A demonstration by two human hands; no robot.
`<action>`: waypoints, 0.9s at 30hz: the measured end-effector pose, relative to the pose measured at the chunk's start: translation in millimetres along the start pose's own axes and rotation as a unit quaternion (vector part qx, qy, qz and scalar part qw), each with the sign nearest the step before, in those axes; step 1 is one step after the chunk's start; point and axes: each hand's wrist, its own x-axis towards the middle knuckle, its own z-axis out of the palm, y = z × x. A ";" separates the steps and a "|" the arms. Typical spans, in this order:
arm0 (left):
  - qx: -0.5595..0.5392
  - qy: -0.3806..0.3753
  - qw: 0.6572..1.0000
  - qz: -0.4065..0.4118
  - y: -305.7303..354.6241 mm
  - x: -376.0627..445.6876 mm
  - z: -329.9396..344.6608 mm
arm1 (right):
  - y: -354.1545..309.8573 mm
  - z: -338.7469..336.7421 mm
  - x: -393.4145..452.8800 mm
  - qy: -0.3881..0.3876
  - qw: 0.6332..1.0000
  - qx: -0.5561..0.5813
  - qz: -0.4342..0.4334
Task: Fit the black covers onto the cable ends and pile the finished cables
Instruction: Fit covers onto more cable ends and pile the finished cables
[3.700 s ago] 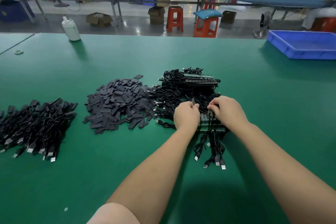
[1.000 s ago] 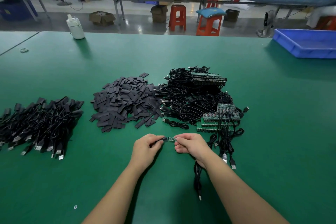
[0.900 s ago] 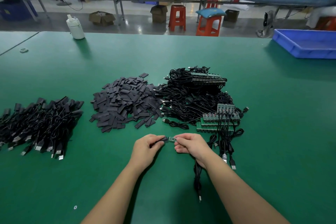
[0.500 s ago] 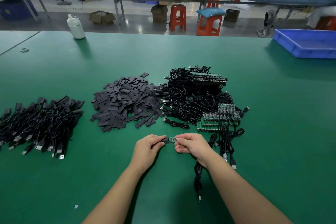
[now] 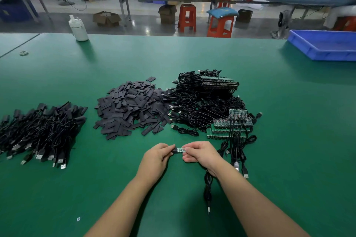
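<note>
Green matting covers the workbench (image 5: 269, 92), with a factory aisle of orange stools (image 5: 186, 17) and cardboard boxes beyond its far edge. At the far left lies a pile of finished cables (image 5: 38, 132), black covers on their far ends and USB plugs toward the near edge. A white plastic bottle (image 5: 78, 28) stands near the far edge. Next comes a loose heap of flat black covers (image 5: 129, 107), touching on its right side a tangle of uncovered cables (image 5: 202, 106) with bare green circuit boards (image 5: 231, 123). In front of these, the left hand (image 5: 156, 157) pinches a black cover (image 5: 174, 149) between thumb and fingertips, set against the end of a small green board (image 5: 181, 150). The right hand (image 5: 202, 153) pinches the board's other end, its cable (image 5: 208, 188) trailing under the wrist toward the near edge. A blue plastic tray (image 5: 323, 46) sits at the far right.
</note>
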 end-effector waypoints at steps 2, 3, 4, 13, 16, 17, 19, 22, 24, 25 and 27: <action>0.024 -0.005 0.999 0.026 -0.4 -0.9 -1.8 | -0.3 0.5 -0.2 0.000 1.000 -0.003 0.002; 0.040 -0.013 0.998 0.036 -1.5 -0.9 -3.2 | -0.2 1.0 -0.1 -0.001 1.000 -0.001 0.002; 0.056 -0.023 0.997 0.044 -2.9 -0.9 -4.9 | -0.1 1.3 -0.1 -0.001 1.000 0.002 0.002; 0.041 -0.030 0.999 0.014 3.7 4.8 -10.7 | -2.9 0.8 -2.3 -0.013 1.000 0.008 0.003; 0.047 -0.047 0.998 0.010 5.1 8.2 -12.5 | -3.4 1.7 -3.3 -0.018 1.000 0.000 0.000; 0.054 -0.054 0.997 0.014 6.1 9.3 -13.2 | -3.4 2.3 -3.4 -0.020 1.000 -0.003 -0.002; 0.069 -0.060 0.995 0.026 8.0 10.3 -14.4 | -3.7 2.6 -4.4 -0.022 1.000 -0.006 -0.006; 0.091 -0.066 0.991 0.067 9.4 10.3 -16.7 | -4.6 2.9 -5.8 -0.023 1.000 -0.009 -0.006; 0.111 -0.078 0.987 0.089 10.5 11.0 -16.8 | -5.7 3.5 -6.9 -0.027 0.999 -0.015 -0.008; 0.115 -0.083 0.986 0.092 10.9 11.4 -15.9 | -6.2 4.1 -7.3 -0.030 0.999 -0.019 -0.008; 0.118 -0.089 0.985 0.093 11.8 12.1 -12.8 | -6.7 5.0 -7.7 -0.032 0.999 -0.026 -0.008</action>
